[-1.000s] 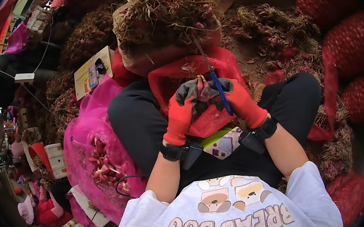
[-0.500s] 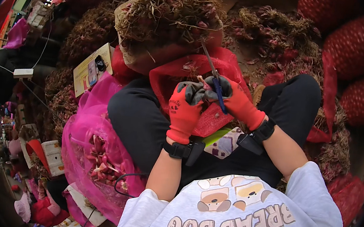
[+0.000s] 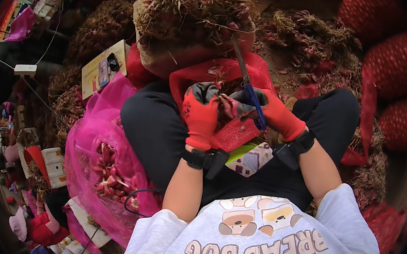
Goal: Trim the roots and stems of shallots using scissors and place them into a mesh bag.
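Note:
My left hand point(image 3: 201, 111), in a red glove with dark grey fingers, is closed with its fingertips curled in; whatever lies inside is hidden. My right hand point(image 3: 272, 114), gloved alike, is wrapped round blue-handled scissors point(image 3: 254, 104), their long metal blades pointing up and away. Between the hands, a pinkish-red shallot point(image 3: 227, 106) lies against the right fingers and close to the left ones. Below them, a red mesh bag point(image 3: 236, 135) is spread open between my legs. Just beyond stands a pale sack-like container point(image 3: 144, 50) heaped with dried shallots point(image 3: 191, 13).
On the left, a pink mesh bag point(image 3: 85, 148) holds trimmed shallots point(image 3: 112, 177). A phone point(image 3: 103, 73) lies on a yellowish box point(image 3: 88, 81). Full red mesh sacks point(image 3: 396, 61) stand at the right, beside loose dried shallots point(image 3: 313, 44). A patterned cloth point(image 3: 252, 160) rests on my lap.
The hands have moved slightly apart, the left to the left and the right to the right with the scissors. More of the shallot shows between them.

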